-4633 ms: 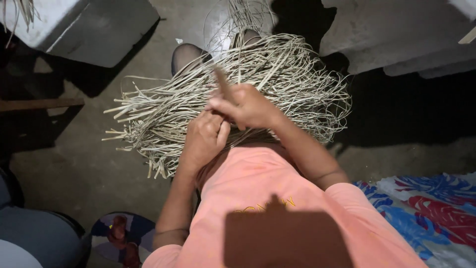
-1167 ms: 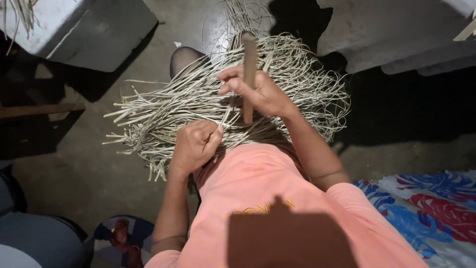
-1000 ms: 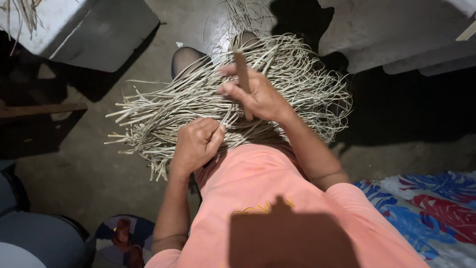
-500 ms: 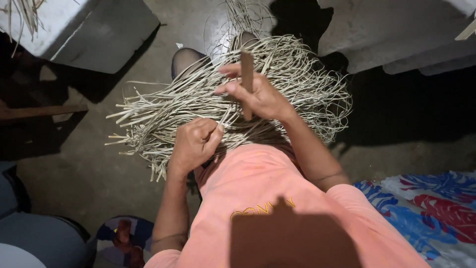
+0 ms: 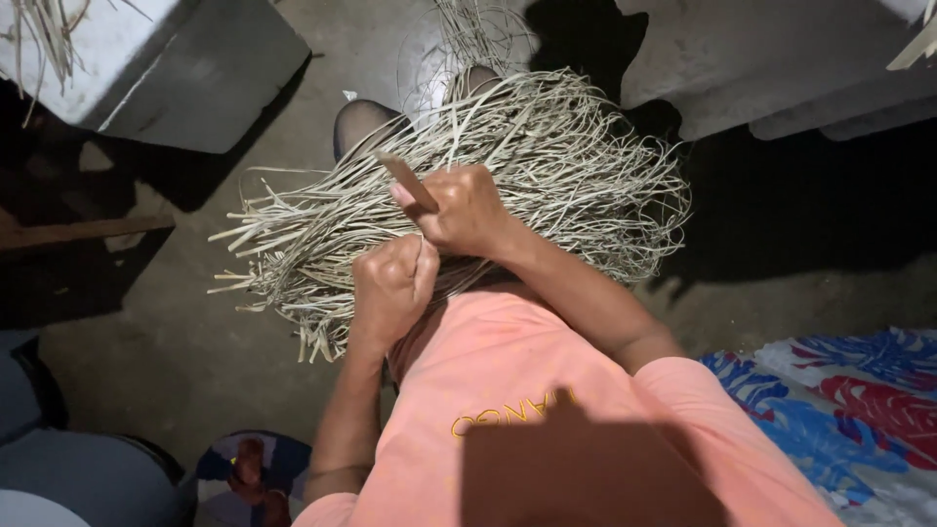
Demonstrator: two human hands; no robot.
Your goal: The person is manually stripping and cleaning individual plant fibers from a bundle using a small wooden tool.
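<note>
Two hands, one stick, one strip bundle on lap.
I see right hand [image 5: 467, 210] fisted around brown stick [image 5: 407, 180]; left hand [image 5: 391, 283] pinches pale strips [image 5: 322, 229]; one floral cloth [image 5: 839, 405] nearby.

Strip bundle [image 5: 468, 166]: lies across the person's lap, loose ends fanning out to the left over the floor [image 5: 176, 381].
Right hand [image 5: 464, 210]: on top of the bundle, closed round a stick [image 5: 408, 181] that slants up and to the left.
Left hand [image 5: 390, 288]: just below and left of the right hand, touching it, fist on the bundle's near edge.
Block [image 5: 166, 59]: upper left, beyond the bundle.
Slabs [image 5: 761, 68]: upper right.
Patterned cloth [image 5: 839, 410]: lower right, beside the person.
</note>
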